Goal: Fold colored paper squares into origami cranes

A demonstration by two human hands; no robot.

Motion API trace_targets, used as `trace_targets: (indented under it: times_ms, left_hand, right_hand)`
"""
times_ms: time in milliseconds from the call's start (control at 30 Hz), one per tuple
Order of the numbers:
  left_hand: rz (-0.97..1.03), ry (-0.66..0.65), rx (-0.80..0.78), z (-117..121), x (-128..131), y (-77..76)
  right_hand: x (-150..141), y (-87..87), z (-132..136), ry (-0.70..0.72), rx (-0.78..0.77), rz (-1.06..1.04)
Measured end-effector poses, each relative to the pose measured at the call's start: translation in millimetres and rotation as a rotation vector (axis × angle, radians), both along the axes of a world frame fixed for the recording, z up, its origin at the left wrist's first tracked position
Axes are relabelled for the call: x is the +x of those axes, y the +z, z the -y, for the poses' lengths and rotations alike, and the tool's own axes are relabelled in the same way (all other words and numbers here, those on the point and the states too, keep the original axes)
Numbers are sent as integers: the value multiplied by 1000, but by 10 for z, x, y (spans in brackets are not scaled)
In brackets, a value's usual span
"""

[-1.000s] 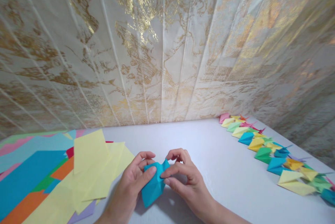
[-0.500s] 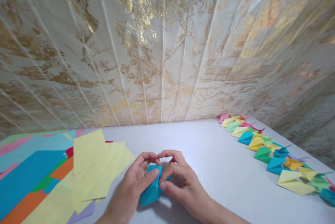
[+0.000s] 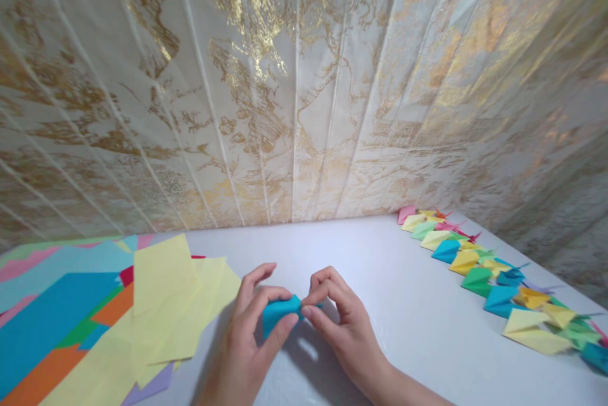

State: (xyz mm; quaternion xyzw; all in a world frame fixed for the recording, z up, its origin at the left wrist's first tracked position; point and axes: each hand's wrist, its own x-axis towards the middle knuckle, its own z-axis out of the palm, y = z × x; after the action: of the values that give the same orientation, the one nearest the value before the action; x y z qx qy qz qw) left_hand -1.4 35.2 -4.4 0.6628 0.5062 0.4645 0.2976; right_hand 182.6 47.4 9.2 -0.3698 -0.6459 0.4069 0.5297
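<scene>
A folded blue origami piece is held between both hands near the front middle of the white table. My left hand pinches its left part between thumb and fingers. At its right end, my right hand grips a narrow part with thumb and index finger. A thin blue point shows just past the right fingertips. Part of the folded paper is hidden by the fingers and the left thumb.
Loose coloured paper, with pale yellow sheets on top and a large blue sheet, covers the left side. Folded paper cranes line the right edge. A gold-patterned curtain hangs behind the white table.
The blue origami piece has been turned and shifted slightly right, its broad face now less visible. My left fingers have moved onto its top edge. My right hand has moved slightly right with it.
</scene>
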Motion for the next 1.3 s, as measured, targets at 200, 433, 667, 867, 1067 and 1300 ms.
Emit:
trace_targets:
  times_ms: [200,433,667,867,1067,1300]
  left_hand:
    - [196,76,-80,-18,50,-66]
    - [731,-103,-452,-22,97,59]
    - [694,-198,-540,-45,62,64]
    - [275,-64,-123,-3,43,71]
    - [73,-32,73,32,8,134]
    - [100,20,45,37,31,128]
  right_hand:
    - [8,-14,10,1,25,40]
    - [3,-11,7,79,-102,-30]
    - [-8,-26,2,150,-110,-82]
    - [-2,-17,0,46,-36,-33]
    - [-9,-66,12,-25,-79,-53]
    - [-22,-49,46,10,-124,-64]
